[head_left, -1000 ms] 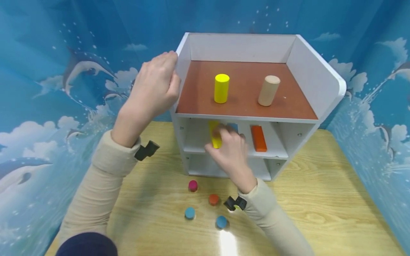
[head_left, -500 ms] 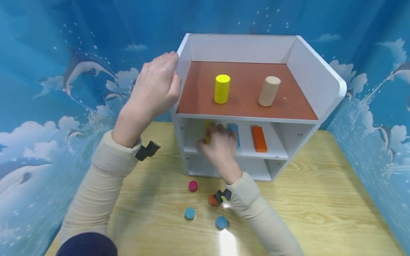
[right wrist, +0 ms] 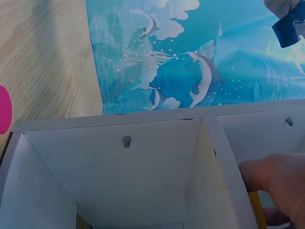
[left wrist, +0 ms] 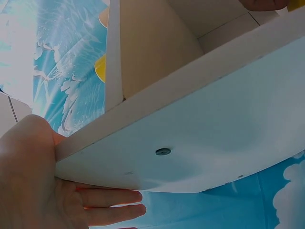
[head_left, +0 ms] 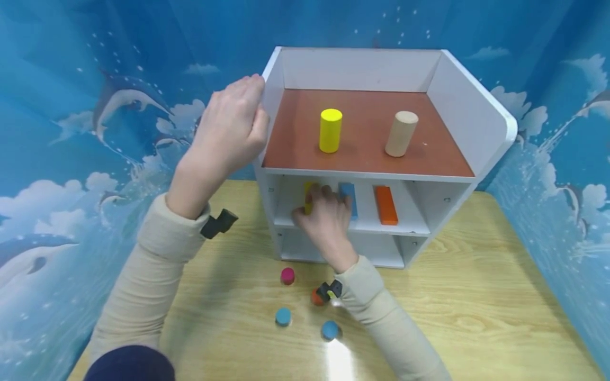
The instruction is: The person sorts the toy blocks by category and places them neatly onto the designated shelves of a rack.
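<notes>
My left hand [head_left: 233, 121] grips the upper left side panel of a white shelf unit [head_left: 476, 108]. In the left wrist view, several fingers [left wrist: 114, 196] extend along the panel's outer face, while the thumb is mostly hidden. Inside the middle compartment, my right hand [head_left: 326, 214] pinches a yellow block [head_left: 308, 193], largely covered by the hand. The right wrist view shows the thumb beside a strip of the yellow block [right wrist: 257, 210]. A blue block [head_left: 351, 198] lies just right of that hand, and an orange block [head_left: 386, 205] lies farther right.
On the brown top stand a yellow cylinder [head_left: 330, 131] and a plain wooden cylinder [head_left: 402, 134]. Small discs lie on the wooden table [head_left: 500, 296] in front: pink [head_left: 288, 275], orange-red [head_left: 317, 297] and two blue, one nearer [head_left: 330, 330]. A sea-patterned curtain [head_left: 71, 132] surrounds the table.
My right hand has shifted left within the middle compartment with the yellow block, then stayed almost still. More of the blue block shows now. The left hand has kept its place.
</notes>
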{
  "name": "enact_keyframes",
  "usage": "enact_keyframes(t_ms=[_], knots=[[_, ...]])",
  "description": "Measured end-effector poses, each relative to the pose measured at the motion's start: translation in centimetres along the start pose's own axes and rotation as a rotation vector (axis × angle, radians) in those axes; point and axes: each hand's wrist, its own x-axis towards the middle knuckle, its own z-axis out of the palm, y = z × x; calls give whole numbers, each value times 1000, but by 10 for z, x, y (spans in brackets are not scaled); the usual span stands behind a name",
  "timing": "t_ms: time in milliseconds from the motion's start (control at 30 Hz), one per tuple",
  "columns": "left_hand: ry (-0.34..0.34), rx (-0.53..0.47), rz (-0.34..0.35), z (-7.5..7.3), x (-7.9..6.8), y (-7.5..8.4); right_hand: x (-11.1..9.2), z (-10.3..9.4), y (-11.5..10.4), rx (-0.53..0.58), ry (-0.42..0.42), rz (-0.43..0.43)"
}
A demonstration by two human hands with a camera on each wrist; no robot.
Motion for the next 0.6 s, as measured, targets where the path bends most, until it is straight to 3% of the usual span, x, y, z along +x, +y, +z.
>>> enact_keyframes(t_ms=[600], knots=[[4,-1,3,0,0,0,-1,-4,-2,-31,-16,-11]])
